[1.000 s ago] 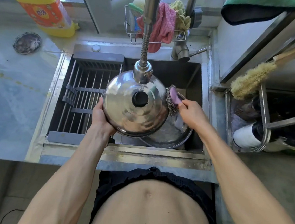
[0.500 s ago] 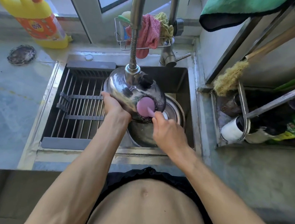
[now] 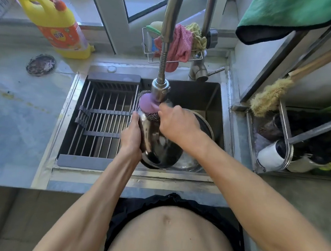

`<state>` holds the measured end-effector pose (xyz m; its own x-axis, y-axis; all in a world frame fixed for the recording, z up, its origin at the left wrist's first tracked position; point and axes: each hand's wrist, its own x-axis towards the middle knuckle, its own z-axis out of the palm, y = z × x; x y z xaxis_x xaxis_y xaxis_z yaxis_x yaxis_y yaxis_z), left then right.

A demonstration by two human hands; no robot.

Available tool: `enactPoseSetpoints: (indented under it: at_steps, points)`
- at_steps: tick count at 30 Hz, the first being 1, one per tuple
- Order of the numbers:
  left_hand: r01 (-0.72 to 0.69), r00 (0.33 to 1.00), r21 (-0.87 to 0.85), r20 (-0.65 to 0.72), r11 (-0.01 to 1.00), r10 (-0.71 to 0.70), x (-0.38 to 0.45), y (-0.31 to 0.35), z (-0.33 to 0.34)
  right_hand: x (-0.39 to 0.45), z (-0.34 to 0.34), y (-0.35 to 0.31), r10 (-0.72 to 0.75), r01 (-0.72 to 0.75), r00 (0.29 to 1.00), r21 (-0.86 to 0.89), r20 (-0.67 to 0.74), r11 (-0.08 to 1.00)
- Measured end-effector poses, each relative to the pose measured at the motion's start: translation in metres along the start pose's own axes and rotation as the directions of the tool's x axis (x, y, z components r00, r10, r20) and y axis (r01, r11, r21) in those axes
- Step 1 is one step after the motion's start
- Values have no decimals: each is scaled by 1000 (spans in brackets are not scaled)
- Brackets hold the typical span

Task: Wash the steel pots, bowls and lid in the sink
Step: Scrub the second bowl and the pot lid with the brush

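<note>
Right over the sink (image 3: 219, 118), the steel lid (image 3: 159, 142) is held up on its edge between the two hands. The left hand (image 3: 133, 133) is curled round the lid's left rim, with the thumb on the near side. The right hand (image 3: 177, 124) is just to the right of the lid's top part, and its fingers are wrapped round the handle of a purple scrubber (image 3: 147, 103). The scrubber's steel wool is pressed against the far end of the lid, right under the tap head (image 3: 160, 90). Whether water is running cannot be told.

Under the lid and the right hand, a steel bowl (image 3: 202, 124) is seen lying in the right part of the sink; only its rim and a bit of its inside show. The left part of the sink is covered by a drying rack (image 3: 103, 120).

On the worktop (image 3: 11, 112), at the far left corner, a yellow soap bottle (image 3: 57, 23) is stood upright. A small round dish (image 3: 41, 64) is set near it, closer to the front. Behind the tap, cloths (image 3: 180, 44) are hung in a wire basket (image 3: 147, 52). To the right of the sink, a brush (image 3: 269, 97) is leaned on a metal shelf (image 3: 281, 123).
</note>
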<state>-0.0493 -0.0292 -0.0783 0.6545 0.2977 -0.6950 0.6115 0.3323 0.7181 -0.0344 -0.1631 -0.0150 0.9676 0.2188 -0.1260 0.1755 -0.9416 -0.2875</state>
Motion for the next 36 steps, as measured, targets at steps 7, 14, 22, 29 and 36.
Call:
enactPoseSetpoints:
  at_steps: [7, 14, 22, 29, 36]
  points:
    - [-16, 989, 11, 146, 1000, 14, 18, 5, -20, 47, -8, 45, 216, -232, 972, 240, 92, 943]
    - [132, 983, -299, 159, 945, -87, 29, 4, -21, 45, 15, 106, 334, -372, 928, 343, 166, 863]
    - [234, 960, -542, -3, 807, -280, 21, 8, 0, -29, 48, 83, 334, -349, 936, 402, 109, 847]
    - [98, 993, -359, -30, 928, -116, 4, 8, 27, -57, 30, 16, 63, -61, 998, 230, -4, 971]
    - [31, 996, -204, 84, 979, -14, 2, -4, 11, -14, 8, 10, 34, -32, 998, 43, -57, 999]
